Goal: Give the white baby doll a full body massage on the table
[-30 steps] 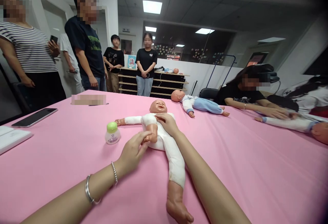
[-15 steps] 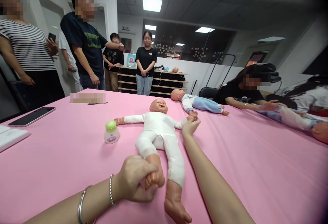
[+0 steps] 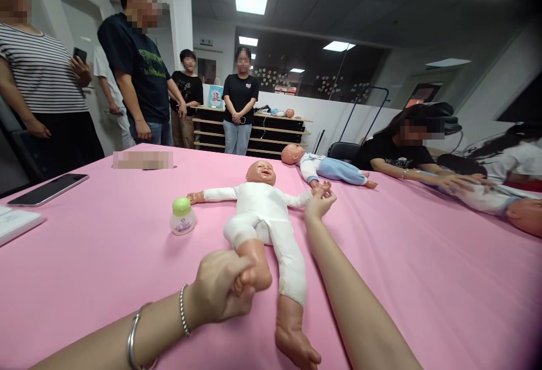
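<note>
While your left hand (image 3: 220,285) grips a baby doll (image 3: 265,206) by one foot, your right hand (image 3: 318,206) is closed on one of its hands

Beyond the left edge of the pink-covered table (image 3: 402,279) you have a person in a striped top (image 3: 46,70) and another in a dark T-shirt (image 3: 139,73). Along that edge lie a white slab-like object (image 3: 19,226), cut off at the side of your view, and a smartphone (image 3: 48,189), its dark screen up. A pixelated beige item (image 3: 144,160) sits near the far left corner. Next comes a green-capped bottle (image 3: 183,220), upright just beside the doll's outstretched hand.

Your hands are well apart, the left clamped around the toes, a silver bangle (image 3: 133,339) and a beaded bracelet (image 3: 183,309) on that forearm. The white-bodied doll lies on its back before you, head toward the far edge. Your right fingers curl about its other hand; you cannot tell whether they touch the second doll (image 3: 334,168), dressed in blue and white by the far edge. Farther right, a seated person in a headset (image 3: 427,118) has hands on a third doll (image 3: 491,197).
</note>
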The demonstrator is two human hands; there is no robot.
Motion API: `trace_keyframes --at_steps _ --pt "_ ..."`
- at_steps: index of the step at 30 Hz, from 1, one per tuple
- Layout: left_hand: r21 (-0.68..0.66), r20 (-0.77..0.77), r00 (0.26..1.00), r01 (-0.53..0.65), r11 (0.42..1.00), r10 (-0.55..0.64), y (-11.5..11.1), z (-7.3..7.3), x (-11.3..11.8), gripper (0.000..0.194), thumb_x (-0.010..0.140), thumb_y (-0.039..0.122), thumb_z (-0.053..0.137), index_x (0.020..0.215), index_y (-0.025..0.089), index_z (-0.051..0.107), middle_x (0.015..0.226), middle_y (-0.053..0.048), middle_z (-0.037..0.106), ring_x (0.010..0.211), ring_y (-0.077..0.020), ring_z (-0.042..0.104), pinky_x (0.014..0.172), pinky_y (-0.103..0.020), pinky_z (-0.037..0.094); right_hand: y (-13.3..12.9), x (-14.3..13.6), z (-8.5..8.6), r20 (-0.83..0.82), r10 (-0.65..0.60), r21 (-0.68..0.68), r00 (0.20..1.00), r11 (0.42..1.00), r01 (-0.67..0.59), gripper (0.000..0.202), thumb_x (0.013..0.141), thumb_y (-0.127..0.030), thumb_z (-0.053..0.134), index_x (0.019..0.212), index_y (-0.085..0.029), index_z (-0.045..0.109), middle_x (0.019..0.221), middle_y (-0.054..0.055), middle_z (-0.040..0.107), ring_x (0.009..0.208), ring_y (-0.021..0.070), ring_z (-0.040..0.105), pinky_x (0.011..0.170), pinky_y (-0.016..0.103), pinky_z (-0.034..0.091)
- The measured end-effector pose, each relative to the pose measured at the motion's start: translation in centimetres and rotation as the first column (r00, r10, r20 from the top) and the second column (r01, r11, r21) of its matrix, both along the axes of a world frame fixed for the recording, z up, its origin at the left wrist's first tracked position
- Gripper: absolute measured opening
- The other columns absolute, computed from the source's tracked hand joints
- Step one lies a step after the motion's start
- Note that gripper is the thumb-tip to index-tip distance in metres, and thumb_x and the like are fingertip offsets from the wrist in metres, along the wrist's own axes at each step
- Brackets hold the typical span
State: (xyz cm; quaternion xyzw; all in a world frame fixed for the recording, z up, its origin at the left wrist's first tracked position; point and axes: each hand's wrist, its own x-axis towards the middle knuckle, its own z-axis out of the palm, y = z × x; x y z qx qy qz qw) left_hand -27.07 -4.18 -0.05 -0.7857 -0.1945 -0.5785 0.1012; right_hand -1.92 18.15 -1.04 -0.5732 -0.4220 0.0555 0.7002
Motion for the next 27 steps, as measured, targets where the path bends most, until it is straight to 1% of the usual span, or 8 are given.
trace_keyframes --at_steps 2,5,8,11,14,18,23,27 --pt "-0.057 0.040 0.995 -0.093 0.994 0.096 0.9 0.5 -0.7 0.021 0.087 0.020 0.039 0.106 0.016 0.046 0.064 0.001 0.056 0.051 -0.0088 0.050 0.050 -0.020 0.042 -0.3 -1.2 0.9 -0.086 0.009 0.100 0.996 0.995 0.000 0.028 0.085 -0.026 0.047 0.108 -0.012 0.054 0.110 0.011 0.060 0.096 0.0147 0.058 0.086 0.031 0.046" --pt "-0.213 0.035 0.979 -0.188 0.959 0.200 2.9 0.3 -1.6 0.021 0.090 0.024 0.037 0.109 0.018 0.046 0.082 -0.003 0.061 0.068 -0.0119 0.058 0.060 -0.023 0.047 -1.0 -3.7 2.0 0.036 0.278 0.149 0.960 0.948 -0.280 0.032 0.077 -0.030 0.056 0.105 -0.015 0.056 0.104 0.009 0.063 0.092 0.0175 0.059 0.083 0.032 0.047" --pt "-0.385 -0.045 0.982 -0.187 0.904 0.184 5.1 -0.5 -2.0 0.022 0.092 0.025 0.035 0.110 0.019 0.046 0.095 -0.005 0.063 0.082 -0.0145 0.060 0.069 -0.026 0.048 -1.8 -6.0 2.0 0.271 0.544 0.008 0.794 0.823 -0.567 0.026 0.074 -0.033 0.060 0.096 -0.018 0.062 0.098 0.007 0.066 0.090 0.0194 0.060 0.082 0.034 0.046" --pt "-0.455 -0.096 0.982 -0.186 0.871 0.160 6.6 -1.4 -2.1 0.021 0.093 0.026 0.033 0.109 0.019 0.045 0.097 -0.005 0.063 0.084 -0.0158 0.060 0.070 -0.028 0.048 -2.3 -7.0 1.5 0.456 0.631 -0.120 0.628 0.743 -0.659 0.020 0.076 -0.031 0.059 0.092 -0.021 0.064 0.098 0.005 0.067 0.095 0.0206 0.059 0.086 0.037 0.044" --pt "-0.371 -0.122 0.970 -0.241 0.897 0.211 6.7 -1.7 -2.1 0.021 0.092 0.026 0.033 0.107 0.019 0.045 0.094 -0.005 0.063 0.080 -0.0166 0.060 0.068 -0.030 0.046 -2.1 -6.8 1.1 0.473 0.587 -0.110 0.657 0.779 -0.617 0.021 0.076 -0.031 0.059 0.093 -0.021 0.064 0.098 0.005 0.066 0.095 0.0210 0.058 0.087 0.037 0.043" --pt "-0.184 -0.119 0.954 -0.292 0.938 0.274 4.3 -0.3 -1.7 0.018 0.089 0.024 0.036 0.103 0.018 0.046 0.077 -0.003 0.061 0.063 -0.0144 0.055 0.058 -0.027 0.041 -0.9 -5.2 0.4 0.267 0.437 0.029 0.859 0.887 -0.461 0.030 0.075 -0.032 0.055 0.100 -0.017 0.059 0.103 0.008 0.063 0.094 0.0208 0.057 0.084 0.036 0.044" --pt "-0.014 -0.131 0.987 -0.090 0.996 0.087 -0.3 1.2 0.1 0.012 0.077 0.016 0.043 0.088 0.017 0.048 0.051 0.004 0.047 0.044 -0.0105 0.040 0.046 -0.025 0.031 0.4 -1.1 -1.4 0.005 0.068 0.002 0.998 0.998 -0.068 0.035 0.078 -0.031 0.046 0.107 -0.013 0.051 0.110 0.013 0.058 0.100 0.0219 0.055 0.088 0.037 0.042" --pt "0.064 -0.393 0.917 0.099 0.993 -0.066 -1.5 -1.0 1.5 0.006 0.070 0.021 0.045 0.064 0.020 0.043 0.048 0.003 0.043 0.042 -0.0110 0.035 0.043 -0.028 0.024 0.8 1.4 -2.7 -0.001 -0.074 -0.086 0.997 0.994 0.074 0.035 0.086 -0.028 0.031 0.112 -0.011 0.048 0.112 0.016 0.056 0.106 0.0214 0.053 0.092 0.039 0.040"
